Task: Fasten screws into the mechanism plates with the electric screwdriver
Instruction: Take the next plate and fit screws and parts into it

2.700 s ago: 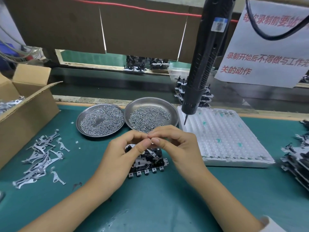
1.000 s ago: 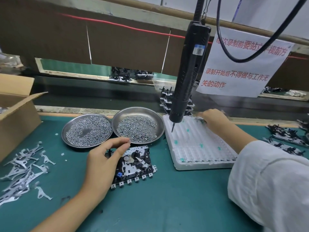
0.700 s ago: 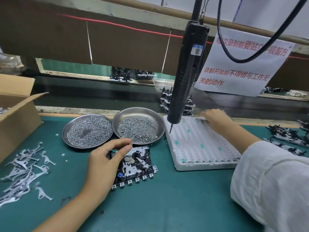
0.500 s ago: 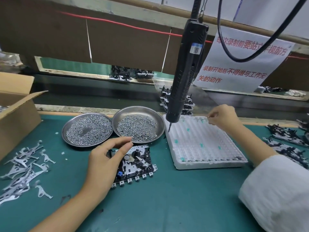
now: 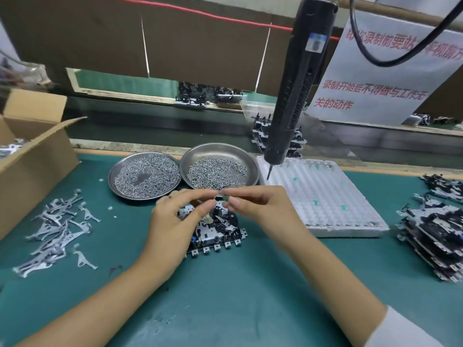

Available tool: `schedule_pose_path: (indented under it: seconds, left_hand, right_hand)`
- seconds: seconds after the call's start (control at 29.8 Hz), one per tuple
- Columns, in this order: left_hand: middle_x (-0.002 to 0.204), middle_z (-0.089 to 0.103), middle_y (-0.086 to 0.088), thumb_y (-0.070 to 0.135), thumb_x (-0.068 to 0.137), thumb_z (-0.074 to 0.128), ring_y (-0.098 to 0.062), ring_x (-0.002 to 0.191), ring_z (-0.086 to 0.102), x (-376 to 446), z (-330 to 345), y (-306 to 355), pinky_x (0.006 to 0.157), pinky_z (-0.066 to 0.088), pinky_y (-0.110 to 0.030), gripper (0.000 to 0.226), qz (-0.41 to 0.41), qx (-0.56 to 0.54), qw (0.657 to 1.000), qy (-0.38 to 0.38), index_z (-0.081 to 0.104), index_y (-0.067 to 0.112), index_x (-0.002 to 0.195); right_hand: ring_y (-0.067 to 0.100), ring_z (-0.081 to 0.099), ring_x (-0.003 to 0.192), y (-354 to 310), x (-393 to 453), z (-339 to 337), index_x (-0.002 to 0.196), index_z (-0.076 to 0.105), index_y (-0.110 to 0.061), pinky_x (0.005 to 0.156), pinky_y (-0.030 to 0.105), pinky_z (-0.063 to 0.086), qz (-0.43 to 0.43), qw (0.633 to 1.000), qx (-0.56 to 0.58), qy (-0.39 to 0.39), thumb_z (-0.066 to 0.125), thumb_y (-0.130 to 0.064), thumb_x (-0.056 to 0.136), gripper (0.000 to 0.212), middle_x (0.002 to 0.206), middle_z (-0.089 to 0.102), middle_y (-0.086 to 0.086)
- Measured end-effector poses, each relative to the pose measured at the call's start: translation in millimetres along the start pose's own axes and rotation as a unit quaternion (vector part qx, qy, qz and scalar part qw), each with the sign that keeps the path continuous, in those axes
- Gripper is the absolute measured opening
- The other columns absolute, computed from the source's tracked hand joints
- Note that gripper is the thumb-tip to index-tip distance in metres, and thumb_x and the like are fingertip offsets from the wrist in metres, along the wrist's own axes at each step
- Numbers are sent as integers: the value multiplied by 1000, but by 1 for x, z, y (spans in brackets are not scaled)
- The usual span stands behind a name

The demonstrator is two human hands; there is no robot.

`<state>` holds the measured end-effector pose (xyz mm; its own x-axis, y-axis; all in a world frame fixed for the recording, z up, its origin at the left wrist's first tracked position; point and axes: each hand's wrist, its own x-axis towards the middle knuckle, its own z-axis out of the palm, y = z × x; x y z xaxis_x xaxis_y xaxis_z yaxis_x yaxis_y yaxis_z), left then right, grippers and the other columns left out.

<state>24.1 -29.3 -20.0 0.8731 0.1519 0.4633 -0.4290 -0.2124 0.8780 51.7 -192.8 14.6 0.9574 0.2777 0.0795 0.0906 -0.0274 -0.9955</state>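
1. The desk (image 5: 225, 296), covered by a green mat, carries everything; a cardboard box (image 5: 32, 156) sits at its left edge.
2. The driver (image 5: 295, 83) hangs from above, unheld, its bit just over the near-left corner of a white tray (image 5: 325, 196).
3. Finished or waiting plates form a stack (image 5: 436, 234) at the right; loose metal levers (image 5: 55, 234) lie scattered at the left.
4. Two steel dishes hold the screws: the left dish (image 5: 144, 175) and the right dish (image 5: 220, 166), side by side behind the hands.
5. The plate (image 5: 215, 231) being worked lies flat at the middle of the desk, right under both hands.
6. The left hand (image 5: 172, 221) has its grip pinched, thumb to forefinger; the right hand (image 5: 258, 206) does the same, and the two pinches meet over the plate's far edge.
7. Something tiny sits between those fingertips, likely a small part or screw; it is too small to name.
8. Judgement: this is the loading step, setting a small piece in place before driving. No screw is being driven yet.
9. The next move calls for seating the piece squarely, the left hand steadying the plate, and the right hand reaching up for the driver and bringing its bit straight down.
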Motion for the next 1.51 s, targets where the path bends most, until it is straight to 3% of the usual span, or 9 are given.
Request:
schedule_pose_path:
  seconds: [0.13, 0.3, 0.57, 0.77, 1.01, 1.11, 1.24, 1.38, 1.51]
  left_hand:
    - [86, 70, 16, 31, 74, 67, -4, 83, 63, 1, -3, -4, 80, 45, -14, 19, 0, 7, 1000, -3, 70, 46, 86]
    - [85, 70, 17, 32, 73, 67, -4, 83, 63, 1, -3, -4, 78, 45, -12, 16, 4, 18, 1000, -12, 71, 43, 85]
    - [82, 70, 8, 35, 71, 67, -5, 84, 62, 1, -3, -7, 77, 44, -10, 16, -4, 33, 999, -16, 71, 35, 87]
    - [86, 68, 14, 39, 74, 67, -13, 94, 60, 2, -4, -2, 93, 43, -49, 14, 22, 73, 997, -26, 72, 33, 86]
    - [92, 60, 16, 41, 72, 69, -1, 88, 54, 6, -7, 3, 93, 39, -56, 36, 50, 96, 994, -22, 56, 45, 105]
    - [94, 61, 15, 39, 71, 74, -9, 92, 58, 9, -12, 2, 95, 39, -56, 43, 49, 122, 990, -47, 54, 47, 108]
    - [95, 63, 13, 40, 71, 73, -10, 96, 59, 12, -19, -1, 96, 38, -56, 44, 54, 155, 982, -94, 53, 46, 111]
    - [93, 63, 17, 41, 71, 70, -2, 95, 57, 6, -24, -3, 99, 34, -53, 40, 55, 181, 976, -111, 54, 47, 108]
    - [93, 65, 16, 38, 77, 70, 1, 90, 58, -1, -41, -8, 95, 42, -28, 28, 37, 148, 982, -115, 61, 42, 104]
  right_hand:
    - [6, 70, 79, 8, 1, 7, 90, 73, -23, 70, 12, 51, -21, 1000, -12, 20, 76, 1, 75, 28, 83, 75, -5]
    - [16, 71, 90, 15, 2, 8, 100, 74, -6, 79, 20, 54, -12, 1000, -4, 19, 76, -2, 76, 24, 92, 75, 6]
    - [12, 70, 89, 21, 2, 10, 100, 73, -7, 76, 16, 52, -26, 999, 26, 20, 72, 1, 79, 23, 96, 74, 0]
    - [13, 69, 88, 19, 1, 9, 94, 73, -24, 77, 25, 55, -71, 996, -47, 15, 74, -7, 80, 21, 93, 74, -1]
    - [19, 66, 88, 18, -2, 7, 101, 73, -15, 75, 26, 54, -123, 986, -108, -14, 71, -5, 82, 22, 95, 70, 3]
    - [21, 65, 86, 19, -3, 7, 97, 74, -17, 72, 34, 51, -144, 980, -137, -15, 71, -3, 82, 21, 91, 71, 8]
    - [4, 62, 77, 21, -5, 10, 93, 77, -15, 65, 17, 45, -149, 974, -173, -4, 74, -4, 80, 17, 86, 72, -1]
    - [11, 64, 83, 27, -9, 13, 90, 78, -15, 71, 20, 48, -162, 968, -194, 6, 75, -4, 78, 16, 85, 73, -2]
    - [16, 60, 86, 31, -12, 17, 87, 78, -14, 80, 26, 47, -185, 952, -243, -15, 76, -2, 76, 17, 84, 72, -4]
